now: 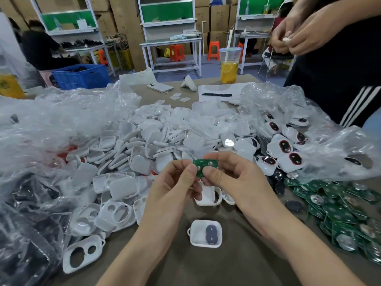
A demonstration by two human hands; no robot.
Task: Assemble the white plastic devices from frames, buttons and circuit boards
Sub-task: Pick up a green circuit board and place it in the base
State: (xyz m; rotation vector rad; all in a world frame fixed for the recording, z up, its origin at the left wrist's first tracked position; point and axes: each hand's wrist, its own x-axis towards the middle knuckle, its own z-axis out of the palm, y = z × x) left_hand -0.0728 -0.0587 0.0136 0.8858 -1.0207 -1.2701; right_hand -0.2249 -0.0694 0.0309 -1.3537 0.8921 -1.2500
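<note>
Both hands are up close together over the middle of the surface, pinching one small green circuit board between them: the left hand has its left edge between thumb and forefinger, and the right hand grips the right side, thumb pressed on the front face. The board is in the air, well above a white frame that lies open side up just in front of the person, a grey button pad seated inside it. Another white frame sits directly under the hands, partly hidden by them. To the left and behind is a big heap of white shells spilling out of clear plastic bags. To the right lies a loose pile of green boards, and beyond it a cluster of white devices with dark, red-rimmed buttons. Farther back stand a cup of yellow drink, a phone and a pen. A second person stands at the far right corner, fingers busy with something small.
</note>
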